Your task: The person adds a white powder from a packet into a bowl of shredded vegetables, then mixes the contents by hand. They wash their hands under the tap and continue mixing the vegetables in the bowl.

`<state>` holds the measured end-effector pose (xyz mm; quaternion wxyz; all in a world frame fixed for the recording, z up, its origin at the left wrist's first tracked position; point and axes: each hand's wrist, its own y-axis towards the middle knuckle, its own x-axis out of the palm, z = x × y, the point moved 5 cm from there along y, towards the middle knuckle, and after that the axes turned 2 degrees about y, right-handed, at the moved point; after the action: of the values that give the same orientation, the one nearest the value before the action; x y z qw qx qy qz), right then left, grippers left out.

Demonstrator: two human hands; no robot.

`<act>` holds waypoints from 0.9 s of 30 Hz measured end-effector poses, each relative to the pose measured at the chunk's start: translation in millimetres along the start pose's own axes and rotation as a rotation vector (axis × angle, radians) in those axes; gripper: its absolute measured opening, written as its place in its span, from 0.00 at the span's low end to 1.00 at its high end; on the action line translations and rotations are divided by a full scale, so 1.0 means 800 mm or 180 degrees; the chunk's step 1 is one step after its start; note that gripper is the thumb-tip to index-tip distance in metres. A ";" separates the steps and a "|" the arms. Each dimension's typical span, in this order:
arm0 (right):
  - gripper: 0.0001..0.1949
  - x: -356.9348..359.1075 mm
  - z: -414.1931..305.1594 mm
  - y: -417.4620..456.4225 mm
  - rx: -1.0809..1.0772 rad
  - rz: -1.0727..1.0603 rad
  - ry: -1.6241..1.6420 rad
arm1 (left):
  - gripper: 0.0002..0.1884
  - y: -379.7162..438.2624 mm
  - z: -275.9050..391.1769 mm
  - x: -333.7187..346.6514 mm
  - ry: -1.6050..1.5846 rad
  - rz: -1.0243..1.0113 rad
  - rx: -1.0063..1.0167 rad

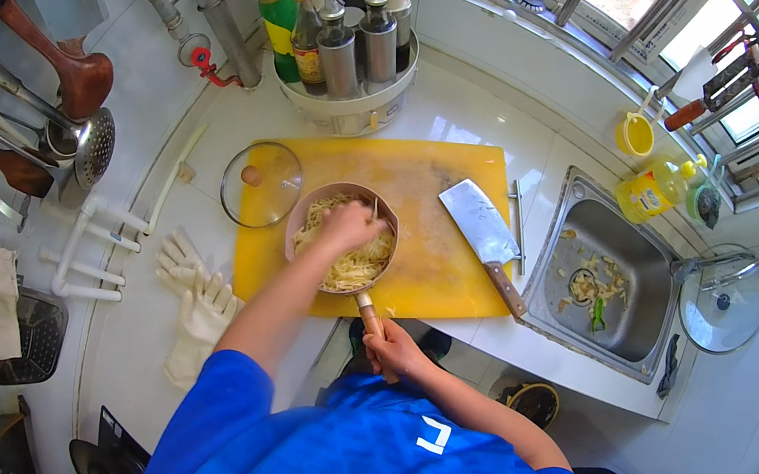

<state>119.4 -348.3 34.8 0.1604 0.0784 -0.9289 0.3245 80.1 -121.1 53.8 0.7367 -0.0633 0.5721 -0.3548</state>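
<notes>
My left hand (353, 225), blurred, is inside a small pink-rimmed pan (293, 228) among pale shredded food (352, 272), which looks like potato. Thin pale strips show by its fingers; whether they are gripped is unclear. My right hand (393, 347) is closed around the pan's wooden handle (371, 318). The pan rests on a yellow cutting board (418, 274). Left of it, a glass lid (272, 199) with a wooden knob lies partly over the board's edge. A cleaver (479, 223) lies at the board's right, its wooden handle pointing towards the sink.
A steel sink (641, 352) at right holds peelings. Sauce bottles (338, 62) stand in a round white container (346, 126) behind the board. Rubber gloves (200, 327) lie at left, near a white pipe rack (72, 251). Utensils (89, 81) hang on the left wall.
</notes>
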 end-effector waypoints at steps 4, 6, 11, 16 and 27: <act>0.08 -0.002 0.001 -0.002 0.0002 0.0139 -0.0028 | 0.16 -0.007 0.019 0.038 0.1067 -0.0082 0.1279; 0.09 -0.011 -0.006 -0.006 -0.0013 0.0214 0.0014 | 0.16 -0.042 0.019 0.008 0.1491 -0.0163 0.1363; 0.09 -0.018 -0.015 -0.008 0.0022 0.0125 -0.0123 | 0.33 -0.075 -0.039 0.001 0.1401 -0.0144 0.0615; 0.10 -0.019 -0.009 -0.005 0.0012 0.0147 -0.0031 | 0.32 -0.048 -0.039 0.008 0.0767 0.0422 0.0644; 0.08 -0.017 -0.027 -0.014 -0.0038 0.0180 -0.0304 | 0.41 -0.009 -0.052 -0.020 0.1096 -0.0377 -0.0030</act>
<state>140.1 -342.8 52.4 0.1071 0.0666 -0.9392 0.3193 38.5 -104.1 56.5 0.6054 -0.0386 0.6868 -0.4004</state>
